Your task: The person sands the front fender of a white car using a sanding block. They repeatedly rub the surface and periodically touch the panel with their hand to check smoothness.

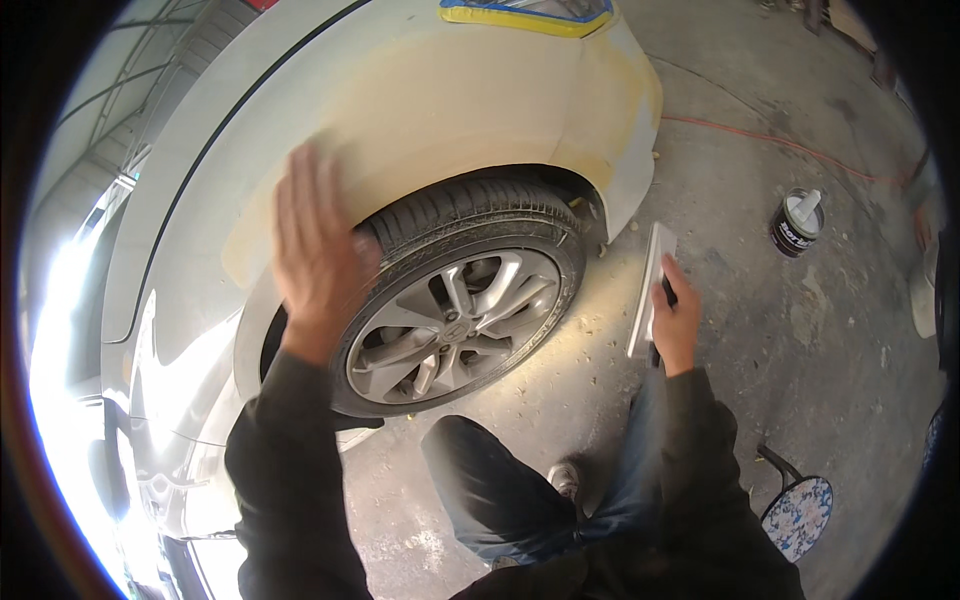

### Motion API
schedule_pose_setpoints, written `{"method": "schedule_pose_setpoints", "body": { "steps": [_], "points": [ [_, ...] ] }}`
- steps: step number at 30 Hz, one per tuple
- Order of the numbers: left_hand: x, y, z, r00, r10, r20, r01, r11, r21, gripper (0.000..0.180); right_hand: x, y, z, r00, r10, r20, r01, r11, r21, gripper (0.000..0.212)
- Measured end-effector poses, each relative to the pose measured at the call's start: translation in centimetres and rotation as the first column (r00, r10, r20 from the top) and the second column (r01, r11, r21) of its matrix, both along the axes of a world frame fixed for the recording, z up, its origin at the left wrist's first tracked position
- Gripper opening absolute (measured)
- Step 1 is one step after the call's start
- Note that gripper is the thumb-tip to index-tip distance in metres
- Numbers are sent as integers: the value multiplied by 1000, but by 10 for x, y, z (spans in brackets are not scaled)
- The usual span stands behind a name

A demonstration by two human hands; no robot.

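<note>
My left hand (318, 250) has its fingers stretched out flat over the car fender (450, 110), just above the wheel arch. Its fingertips are slightly blurred, and I cannot tell whether the palm touches the surface. The fender is covered in a dull cream and yellowish coat, with grey patches toward the front corner. To the right of the wheel (455, 328), my right hand (677, 318) grips the dark handle of a long, flat sanding board (648, 285). The board is held off the fender, its pale face tilted toward the tire (440, 215).
A dark open can (778, 240) with a pale spreader or cup in it stands on the concrete floor at right. Blue and yellow tape (510, 20) borders the headlight. An orange cord (770, 137) crosses the floor. A round speckled seat (800, 518) is at lower right.
</note>
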State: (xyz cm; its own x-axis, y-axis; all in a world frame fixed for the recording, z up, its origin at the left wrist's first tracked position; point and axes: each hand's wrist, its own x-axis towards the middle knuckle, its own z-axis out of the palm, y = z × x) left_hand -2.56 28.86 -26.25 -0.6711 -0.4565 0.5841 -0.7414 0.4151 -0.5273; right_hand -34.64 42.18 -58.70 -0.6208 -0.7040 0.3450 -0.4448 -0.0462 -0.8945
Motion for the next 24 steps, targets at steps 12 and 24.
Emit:
{"method": "schedule_pose_setpoints", "body": {
  "steps": [12,24],
  "points": [
    [-180,-58,-118,831,-4,556,102,984,-147,82,37,107,-68,992,123,-16,-119,983,138,46],
    [-104,-41,-18,895,-224,385,181,973,145,85,51,106,-79,975,189,119,-208,963,171,46]
  ]
}}
